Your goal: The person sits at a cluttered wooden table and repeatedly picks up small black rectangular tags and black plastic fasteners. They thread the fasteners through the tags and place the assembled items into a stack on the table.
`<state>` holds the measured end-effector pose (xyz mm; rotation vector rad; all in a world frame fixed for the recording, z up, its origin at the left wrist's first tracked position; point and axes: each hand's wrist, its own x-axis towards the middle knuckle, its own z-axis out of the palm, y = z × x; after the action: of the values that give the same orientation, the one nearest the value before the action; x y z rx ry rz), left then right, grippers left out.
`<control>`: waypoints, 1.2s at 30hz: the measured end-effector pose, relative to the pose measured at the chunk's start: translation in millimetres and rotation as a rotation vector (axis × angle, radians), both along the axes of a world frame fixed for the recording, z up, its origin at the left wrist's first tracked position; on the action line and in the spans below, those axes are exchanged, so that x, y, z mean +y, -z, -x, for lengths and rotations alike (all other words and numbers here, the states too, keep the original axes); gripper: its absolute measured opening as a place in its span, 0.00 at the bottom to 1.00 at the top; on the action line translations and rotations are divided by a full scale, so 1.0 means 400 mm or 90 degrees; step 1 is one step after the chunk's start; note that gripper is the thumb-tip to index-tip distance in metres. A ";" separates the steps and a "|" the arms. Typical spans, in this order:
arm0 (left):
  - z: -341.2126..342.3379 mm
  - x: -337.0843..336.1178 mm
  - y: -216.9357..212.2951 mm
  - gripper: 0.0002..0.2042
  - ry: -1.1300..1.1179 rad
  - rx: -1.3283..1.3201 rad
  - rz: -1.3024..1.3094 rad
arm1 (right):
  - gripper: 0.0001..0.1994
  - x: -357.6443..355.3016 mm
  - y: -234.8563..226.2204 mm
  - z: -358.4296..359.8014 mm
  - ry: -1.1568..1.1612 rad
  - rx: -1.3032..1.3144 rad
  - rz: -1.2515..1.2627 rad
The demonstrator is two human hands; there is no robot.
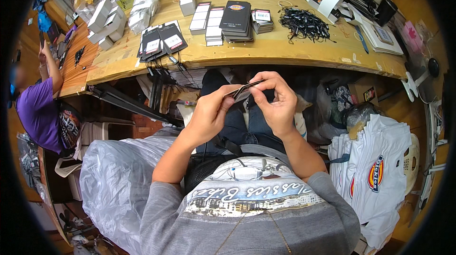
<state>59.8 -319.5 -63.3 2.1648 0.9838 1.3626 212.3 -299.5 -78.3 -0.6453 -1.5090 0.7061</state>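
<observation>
Above my lap, in front of the table edge, I hold a thin set of hang tags [243, 88], seen nearly edge-on. My left hand [212, 112] is closed round their left end. My right hand [276, 103] pinches the right end with thumb and fingertips; whether a string is also in that pinch I cannot make out. On the table lie a stack of black hang tags [236, 16], stacks of white label cards [214, 26] and a heap of black tag strings [304, 23]. To their left, strung black tags [162, 41] lie with cords hanging over the edge.
White small boxes [107, 22] and plastic bags stand at the table's back left. Papers [377, 34] lie at the right. Folded white garments [373, 174] are piled at my right, a large plastic bag [114, 184] at my left. Another person in a purple shirt [40, 110] sits far left.
</observation>
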 end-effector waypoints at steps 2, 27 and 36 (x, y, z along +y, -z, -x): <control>0.006 0.007 -0.001 0.12 0.000 -0.042 0.025 | 0.07 0.000 -0.002 0.000 0.022 -0.024 -0.040; 0.003 -0.015 -0.021 0.09 0.041 -0.117 -0.033 | 0.09 -0.039 -0.029 0.007 0.097 -0.105 -0.149; 0.038 0.001 0.016 0.04 0.150 -0.284 0.233 | 0.09 -0.036 -0.018 0.013 -0.068 -0.045 -0.034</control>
<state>44.8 -319.1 -69.6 1.5602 0.7104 1.3462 207.1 -314.1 -71.1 -0.5575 -1.6316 0.7277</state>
